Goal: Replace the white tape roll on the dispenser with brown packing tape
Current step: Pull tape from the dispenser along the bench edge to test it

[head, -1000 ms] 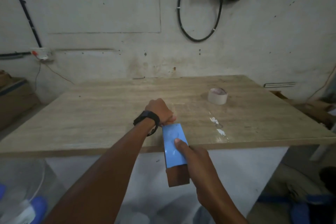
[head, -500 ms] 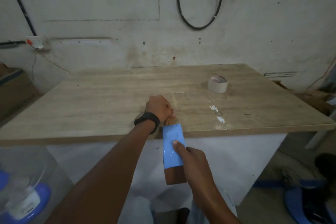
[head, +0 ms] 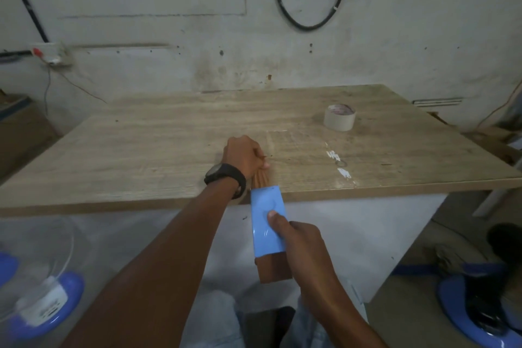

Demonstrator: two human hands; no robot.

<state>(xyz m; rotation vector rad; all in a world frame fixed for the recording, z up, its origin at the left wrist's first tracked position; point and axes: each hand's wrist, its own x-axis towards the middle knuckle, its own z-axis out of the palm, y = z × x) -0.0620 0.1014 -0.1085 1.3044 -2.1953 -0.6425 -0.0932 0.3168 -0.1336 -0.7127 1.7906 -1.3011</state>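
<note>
Head camera: my left hand (head: pixel 244 154) pinched the end of a brown tape strip (head: pixel 259 178) at the table (head: pixel 169 135) edge. My right hand (head: pixel 299 237), thumb on top, gripped the blue dispenser (head: pixel 267 223) at six o'clock from it. The white roll (head: pixel 339 117) lay off the dispenser on the table, well apart at two o'clock. The swap looked nearly done; threading and cutting seemingly remained.

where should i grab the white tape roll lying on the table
From straight above: pinch the wall of the white tape roll, one side in the core, the other outside. It lies flat on the table with its hole facing up, so the rim is open from the top.
</note>
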